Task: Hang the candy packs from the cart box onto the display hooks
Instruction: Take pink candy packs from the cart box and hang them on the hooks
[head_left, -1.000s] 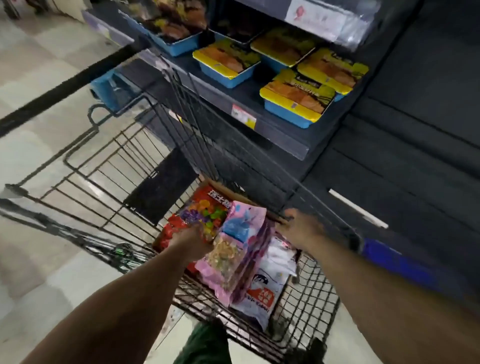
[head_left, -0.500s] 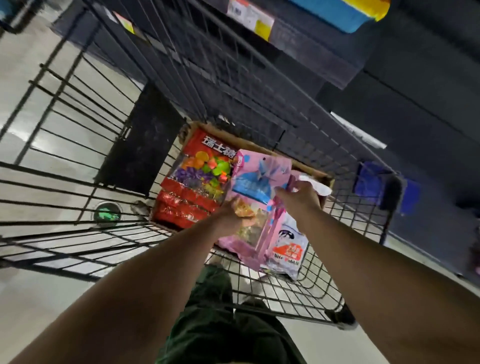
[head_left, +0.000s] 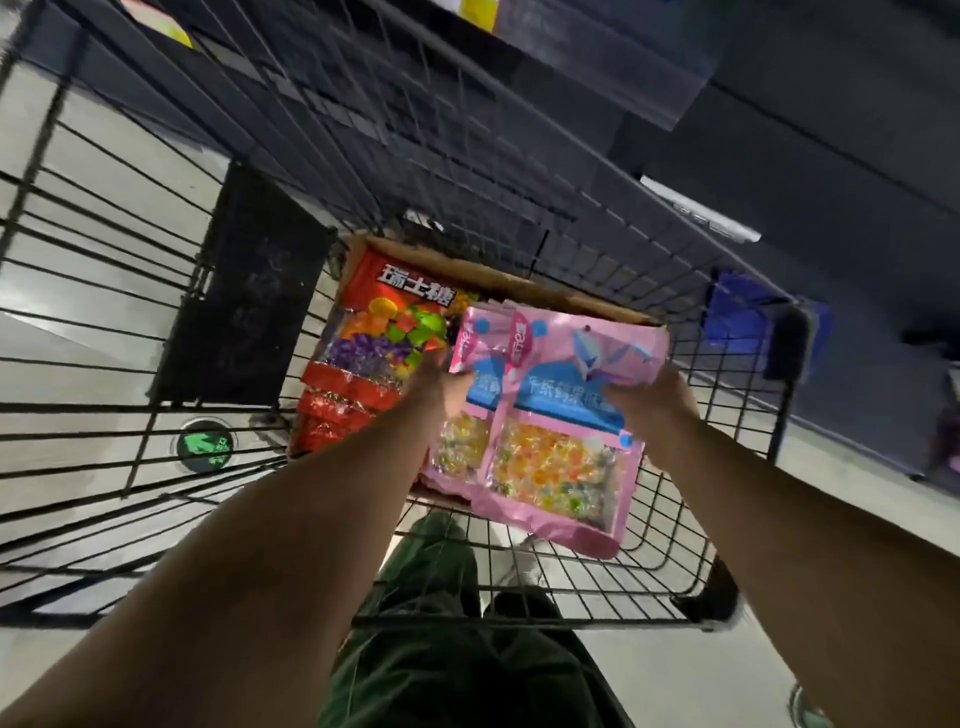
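A cardboard box (head_left: 524, 283) lies in the black wire cart (head_left: 670, 551). Red candy packs (head_left: 379, 338) with coloured sweets printed on them fill its left side. Over the box's right side I hold a stack of pink candy packs (head_left: 556, 457) with blue labels and clear windows. My left hand (head_left: 441, 382) grips the stack's left edge. My right hand (head_left: 654, 392) grips its upper right part. The box's right half is hidden under the pink packs. No display hooks are in view.
The cart's tall wire side (head_left: 415, 135) stands against dark shelving (head_left: 779, 156) at the top and right. A blue cart-handle piece (head_left: 748, 317) sticks out on the right. Pale tiled floor with a green arrow marker (head_left: 203, 446) shows on the left. My dark green trousers (head_left: 441, 649) are below the cart.
The camera has tilted down over the cart. My right hand moved from the cart rim onto the pink packs, and both hands have lifted the stack, covering the white packs beneath.
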